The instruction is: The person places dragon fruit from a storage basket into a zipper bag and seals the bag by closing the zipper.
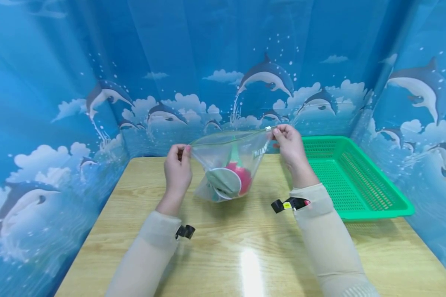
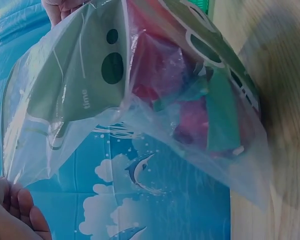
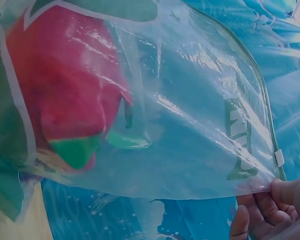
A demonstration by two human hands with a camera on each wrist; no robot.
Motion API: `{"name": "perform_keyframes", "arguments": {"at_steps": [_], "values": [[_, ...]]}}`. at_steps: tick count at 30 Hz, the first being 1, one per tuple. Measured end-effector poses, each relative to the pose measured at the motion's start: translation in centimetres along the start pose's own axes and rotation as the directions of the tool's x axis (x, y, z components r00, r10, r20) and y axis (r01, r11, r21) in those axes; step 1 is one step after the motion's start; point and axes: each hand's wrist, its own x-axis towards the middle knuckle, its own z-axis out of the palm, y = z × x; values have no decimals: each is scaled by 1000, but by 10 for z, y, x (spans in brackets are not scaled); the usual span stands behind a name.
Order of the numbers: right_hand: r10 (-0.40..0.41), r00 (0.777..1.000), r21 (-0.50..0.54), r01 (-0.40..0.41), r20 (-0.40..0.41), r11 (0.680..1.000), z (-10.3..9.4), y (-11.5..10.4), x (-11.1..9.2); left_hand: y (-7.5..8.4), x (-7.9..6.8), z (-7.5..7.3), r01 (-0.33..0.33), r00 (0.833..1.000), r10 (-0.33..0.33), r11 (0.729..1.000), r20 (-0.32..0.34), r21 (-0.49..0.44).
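Note:
A clear zip bag [image 1: 223, 152] with green printing hangs between both hands over the table. My left hand [image 1: 178, 167] pinches its left top corner, and my right hand [image 1: 290, 146] pinches the right top corner, beside the white slider [image 1: 268, 128]. The zip edge runs across the top between them. Inside the bag lies a pink-red item with green parts [image 3: 75, 75], seen through the film in the right wrist view. The bag's green print [image 2: 80, 75] hides part of it in the left wrist view.
A green plastic basket [image 1: 375, 177] with perforated sides stands at the right of the wooden table [image 1: 208, 255]. Blue curtains [image 1: 208, 49] printed with dolphins and clouds enclose the back and both sides. Dark wrist cameras [image 1: 186, 232] sit on both sleeves.

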Motion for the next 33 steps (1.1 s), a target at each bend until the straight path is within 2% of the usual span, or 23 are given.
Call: {"name": "perform_keyframes", "arguments": {"at_steps": [7, 20, 24, 33], "values": [[-80, 996, 22, 80, -27, 997, 3, -6, -3, 4, 6, -3, -30, 999, 29, 999, -27, -36], [-174, 984, 21, 175, -42, 984, 5, -16, -3, 10, 18, -4, -70, 997, 65, 990, -43, -124], [-184, 982, 44, 186, -48, 981, 4, -17, -3, 12, 21, -3, -96, 994, 89, 986, -55, -139], [-196, 978, 86, 202, -78, 976, 1, -19, -1, 12, 26, -6, -77, 994, 65, 986, -83, -146]]}}
